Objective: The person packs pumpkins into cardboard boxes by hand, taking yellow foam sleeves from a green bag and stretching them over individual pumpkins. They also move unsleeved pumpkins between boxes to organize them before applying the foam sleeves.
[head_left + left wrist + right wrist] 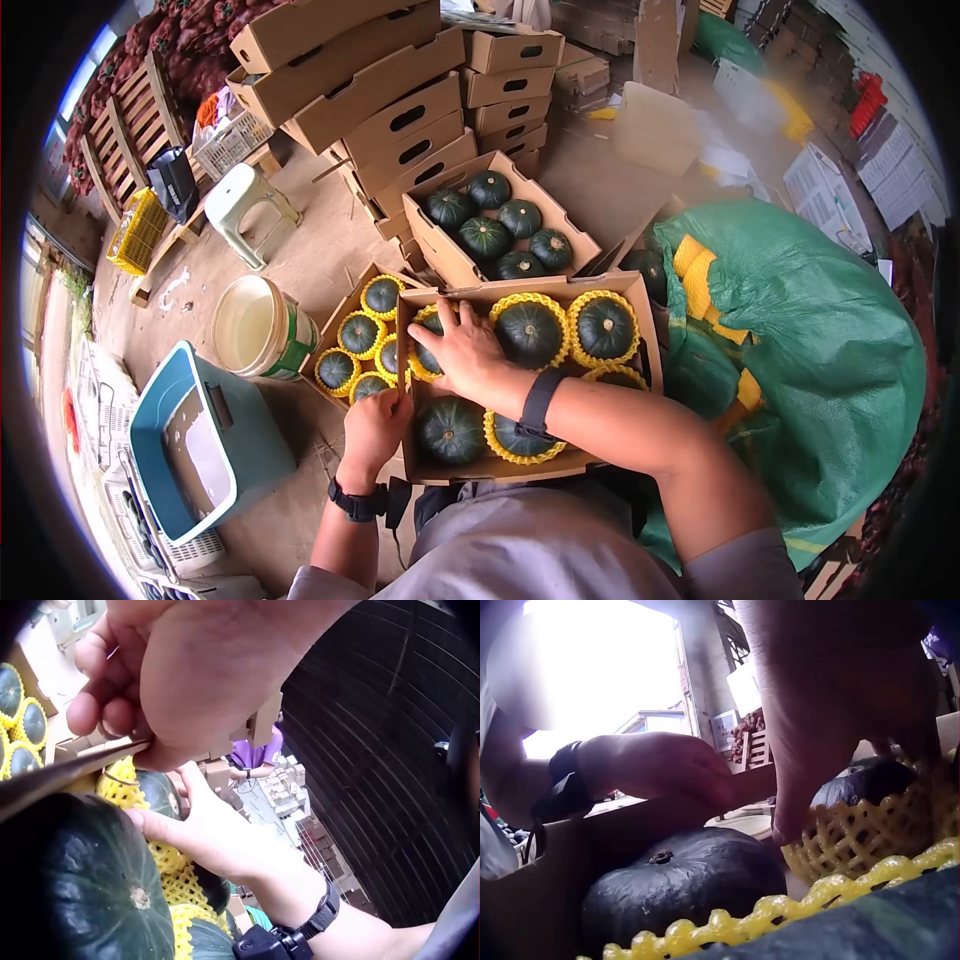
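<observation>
A cardboard box (655, 345) in front of the body holds dark green squashes, several in yellow foam nets (530, 333). My left hand (375, 435) grips its left wall; in the left wrist view, the left hand (217, 667) pinches the cardboard edge (67, 774). My right hand (468, 352), thumb and fingers spread, rests over a netted squash (428, 362) at the back left corner. Beside that squash lies a bare one (450, 430), front left. In the right wrist view, the right hand (840, 697) reaches down at the netted squash (870, 784), its fingertips partly hidden.
A smaller box of netted squashes (362, 335) sits at the left, and a box of bare squashes (485, 238) behind. Around them are stacked cartons (400, 120), a white bucket (250, 325), a blue tub (245, 470), a stool (245, 205) and a green sack (820, 350).
</observation>
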`<state>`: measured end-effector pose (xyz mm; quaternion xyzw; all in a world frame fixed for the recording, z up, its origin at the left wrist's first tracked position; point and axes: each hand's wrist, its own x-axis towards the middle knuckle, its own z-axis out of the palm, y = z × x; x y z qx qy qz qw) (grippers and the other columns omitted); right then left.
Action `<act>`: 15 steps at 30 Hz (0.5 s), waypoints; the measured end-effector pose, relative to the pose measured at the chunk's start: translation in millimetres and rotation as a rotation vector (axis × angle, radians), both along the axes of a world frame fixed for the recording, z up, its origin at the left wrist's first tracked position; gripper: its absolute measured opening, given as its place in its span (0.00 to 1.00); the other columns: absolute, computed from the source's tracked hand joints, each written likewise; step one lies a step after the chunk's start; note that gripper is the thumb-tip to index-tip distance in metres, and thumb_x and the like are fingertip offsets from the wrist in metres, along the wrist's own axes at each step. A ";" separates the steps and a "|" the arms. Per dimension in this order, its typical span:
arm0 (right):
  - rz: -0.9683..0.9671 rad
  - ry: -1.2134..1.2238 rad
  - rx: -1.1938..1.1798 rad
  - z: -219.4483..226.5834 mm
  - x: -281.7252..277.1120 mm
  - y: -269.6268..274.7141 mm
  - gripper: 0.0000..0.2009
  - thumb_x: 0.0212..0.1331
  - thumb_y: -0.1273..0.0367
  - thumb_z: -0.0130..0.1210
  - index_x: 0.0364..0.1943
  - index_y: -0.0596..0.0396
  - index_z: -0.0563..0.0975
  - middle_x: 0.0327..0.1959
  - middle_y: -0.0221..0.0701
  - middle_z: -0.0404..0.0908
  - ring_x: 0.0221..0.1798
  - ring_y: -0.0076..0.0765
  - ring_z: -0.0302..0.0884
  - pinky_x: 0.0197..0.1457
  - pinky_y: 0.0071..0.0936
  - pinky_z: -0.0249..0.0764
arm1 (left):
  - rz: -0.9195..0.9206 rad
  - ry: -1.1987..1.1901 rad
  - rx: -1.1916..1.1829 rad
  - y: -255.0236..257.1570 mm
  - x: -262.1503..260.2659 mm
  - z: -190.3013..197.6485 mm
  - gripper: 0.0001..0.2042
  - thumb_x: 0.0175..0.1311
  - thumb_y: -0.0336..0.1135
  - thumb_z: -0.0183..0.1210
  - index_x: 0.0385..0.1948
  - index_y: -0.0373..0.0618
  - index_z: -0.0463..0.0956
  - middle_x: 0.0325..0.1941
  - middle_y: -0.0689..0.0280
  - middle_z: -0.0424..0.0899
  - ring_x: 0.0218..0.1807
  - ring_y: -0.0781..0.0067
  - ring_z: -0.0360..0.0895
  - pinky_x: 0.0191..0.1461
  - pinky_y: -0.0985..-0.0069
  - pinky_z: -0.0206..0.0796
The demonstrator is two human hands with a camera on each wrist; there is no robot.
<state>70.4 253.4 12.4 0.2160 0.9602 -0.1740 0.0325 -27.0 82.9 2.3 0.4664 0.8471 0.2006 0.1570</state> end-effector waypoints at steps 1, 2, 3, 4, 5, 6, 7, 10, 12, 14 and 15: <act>0.011 0.076 -0.051 -4.8 6.2 1.6 0.41 0.41 0.61 0.70 0.65 0.37 0.63 0.68 0.47 0.53 0.69 0.64 0.51 0.64 0.54 0.61 | -0.007 0.036 0.011 -4.4 -0.4 3.9 0.10 0.59 0.39 0.57 0.24 0.42 0.76 0.22 0.55 0.78 0.26 0.52 0.77 0.30 0.61 0.68; 0.035 0.191 -0.075 2.3 17.3 4.5 0.39 0.40 0.61 0.71 0.63 0.39 0.66 0.68 0.44 0.52 0.70 0.60 0.51 0.65 0.50 0.62 | -0.021 0.067 0.031 0.5 -0.8 11.4 0.10 0.59 0.39 0.57 0.24 0.41 0.76 0.22 0.55 0.78 0.25 0.53 0.78 0.30 0.62 0.68; 0.058 0.296 -0.081 14.1 31.8 13.3 0.37 0.41 0.61 0.70 0.61 0.40 0.68 0.68 0.44 0.53 0.70 0.57 0.52 0.65 0.48 0.63 | 0.015 -0.150 0.157 5.9 4.4 33.7 0.11 0.60 0.38 0.57 0.24 0.40 0.76 0.21 0.56 0.78 0.24 0.56 0.77 0.30 0.63 0.68; 0.091 0.395 -0.092 27.8 50.1 19.7 0.34 0.42 0.61 0.70 0.59 0.42 0.70 0.68 0.43 0.54 0.70 0.54 0.53 0.66 0.46 0.63 | 0.060 -0.376 0.272 4.7 11.5 61.9 0.12 0.62 0.38 0.56 0.25 0.38 0.76 0.20 0.57 0.77 0.23 0.59 0.77 0.29 0.64 0.68; 0.105 0.472 -0.168 49.7 68.8 33.5 0.28 0.45 0.62 0.68 0.54 0.45 0.74 0.65 0.43 0.59 0.68 0.49 0.59 0.65 0.42 0.64 | -0.065 -0.572 0.428 -0.7 17.3 84.7 0.13 0.64 0.39 0.55 0.24 0.37 0.75 0.21 0.58 0.77 0.24 0.64 0.76 0.30 0.67 0.68; -0.042 0.556 -0.400 61.7 89.6 47.4 0.22 0.50 0.64 0.65 0.52 0.48 0.75 0.60 0.42 0.66 0.65 0.46 0.64 0.64 0.39 0.65 | -0.181 -0.763 0.581 -7.8 20.6 102.1 0.15 0.66 0.39 0.53 0.24 0.36 0.74 0.22 0.59 0.77 0.26 0.68 0.76 0.30 0.69 0.68; -0.184 0.675 -0.271 61.1 110.9 67.6 0.19 0.54 0.63 0.62 0.49 0.53 0.75 0.57 0.40 0.70 0.58 0.44 0.72 0.62 0.36 0.67 | -0.546 -0.919 0.737 -5.9 16.1 113.0 0.13 0.62 0.42 0.58 0.31 0.39 0.76 0.29 0.61 0.79 0.31 0.66 0.77 0.36 0.71 0.69; -0.652 0.675 0.104 44.6 190.5 130.0 0.09 0.57 0.71 0.55 0.41 0.56 0.77 0.45 0.39 0.76 0.49 0.46 0.75 0.53 0.36 0.70 | -1.349 -1.404 0.817 1.6 26.4 146.8 0.16 0.59 0.46 0.62 0.39 0.42 0.78 0.39 0.63 0.81 0.38 0.62 0.79 0.40 0.72 0.70; -0.776 0.418 0.267 3.4 257.5 162.3 0.13 0.53 0.73 0.54 0.44 0.52 0.76 0.47 0.40 0.75 0.52 0.50 0.72 0.57 0.38 0.68 | -1.449 -1.500 0.844 1.3 43.5 162.2 0.16 0.60 0.46 0.61 0.39 0.43 0.78 0.41 0.64 0.80 0.39 0.61 0.79 0.39 0.72 0.70; -0.891 0.323 0.324 -35.0 296.4 167.9 0.23 0.50 0.73 0.56 0.54 0.47 0.72 0.56 0.40 0.71 0.61 0.52 0.65 0.62 0.38 0.65 | -1.480 -1.539 0.862 6.0 50.5 169.1 0.15 0.61 0.46 0.60 0.40 0.43 0.78 0.44 0.64 0.79 0.41 0.61 0.79 0.38 0.71 0.70; -0.918 0.362 0.341 -48.8 303.4 165.9 0.25 0.49 0.73 0.57 0.56 0.45 0.71 0.58 0.40 0.69 0.63 0.52 0.63 0.63 0.39 0.64 | -1.492 -1.547 0.866 8.4 53.0 171.2 0.15 0.62 0.46 0.59 0.40 0.44 0.79 0.45 0.64 0.79 0.41 0.60 0.79 0.38 0.71 0.70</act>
